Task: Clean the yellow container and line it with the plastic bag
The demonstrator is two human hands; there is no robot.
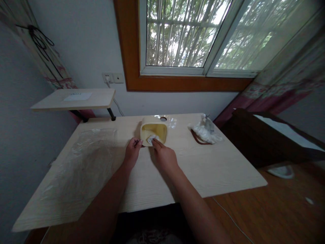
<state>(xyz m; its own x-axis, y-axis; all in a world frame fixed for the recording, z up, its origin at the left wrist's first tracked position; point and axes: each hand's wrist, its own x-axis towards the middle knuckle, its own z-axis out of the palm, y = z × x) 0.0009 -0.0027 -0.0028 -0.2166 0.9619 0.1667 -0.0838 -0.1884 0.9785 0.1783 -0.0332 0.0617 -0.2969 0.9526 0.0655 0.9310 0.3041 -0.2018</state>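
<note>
Forearms (193,200) nearest, reaching up over the counter (223,166). Box (164,133), cream with yellow inside, stands mid-counter toward the back, mouth facing the camera. Left hand (132,150) clamped on its near left corner; something dark between the fingers, too small to tell. Right hand (166,156) apart from the left, fingertips on a white wad (151,138) just inside the near rim; pinched or only pressed, cannot tell. Judgement: firm left grip, lest box skid; even right-hand pressure, wad bunched under the fingertips. Outward: clear bag (208,130) and brown strap (196,138) right, plastic sheet (92,162) left, shelf (50,101) beyond.
</note>
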